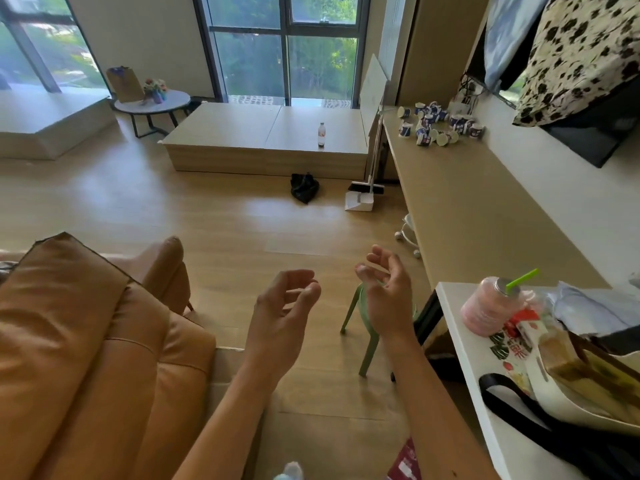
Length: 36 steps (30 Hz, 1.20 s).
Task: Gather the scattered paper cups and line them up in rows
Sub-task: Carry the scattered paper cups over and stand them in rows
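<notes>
A home living room — tan sofa point(86, 341), round side table point(152, 102), tall windows point(284, 46), wood floor point(207, 209).

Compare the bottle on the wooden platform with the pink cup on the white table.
The bottle is slim and capped; the pink cup is squat, with a green straw through its lid. The bottle stands alone on the platform; the pink cup sits crowded by bags on the white table. Both are drink containers.
</notes>
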Available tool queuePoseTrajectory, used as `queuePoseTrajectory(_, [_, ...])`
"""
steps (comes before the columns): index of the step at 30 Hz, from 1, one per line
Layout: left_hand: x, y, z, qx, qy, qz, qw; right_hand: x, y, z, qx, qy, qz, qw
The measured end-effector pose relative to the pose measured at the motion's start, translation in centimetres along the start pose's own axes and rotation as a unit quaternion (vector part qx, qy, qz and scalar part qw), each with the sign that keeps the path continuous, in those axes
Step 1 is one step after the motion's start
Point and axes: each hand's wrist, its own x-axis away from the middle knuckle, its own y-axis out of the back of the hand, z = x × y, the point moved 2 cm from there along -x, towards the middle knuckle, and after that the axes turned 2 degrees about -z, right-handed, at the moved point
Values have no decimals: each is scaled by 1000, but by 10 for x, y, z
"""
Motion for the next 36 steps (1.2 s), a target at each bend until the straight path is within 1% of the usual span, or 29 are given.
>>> queuePoseTrajectory(5, [-83, -9, 25, 3, 10, 1, 1000, -73, -40, -19, -2, -15, -1, 1000])
queuePoseTrajectory(8, [-147, -15, 36, 14, 10, 15, 1000, -126, -63, -28, 4, -15, -8, 1000])
queuePoseTrajectory(15, [-294, -23, 37, 24, 11, 37, 999, -255, -115, -29, -8, -35, -25, 999])
queuePoseTrajectory(20, [-378, -39, 48, 18, 19, 55, 998, -332, -139, -42, -15, -39, -38, 998])
queuePoseTrajectory(28, [-527, -93, 75, -1, 29, 61, 998, -489, -169, -86, -27, -58, -44, 997])
queuePoseTrajectory(33, [-624, -133, 65, -7, 29, 61, 998, -599, -179, -87, -31, -62, -49, 996])
queuePoseTrajectory(36, [-679, -156, 63, -2, 34, 76, 997, -656, -185, -88, -25, -66, -57, 996])
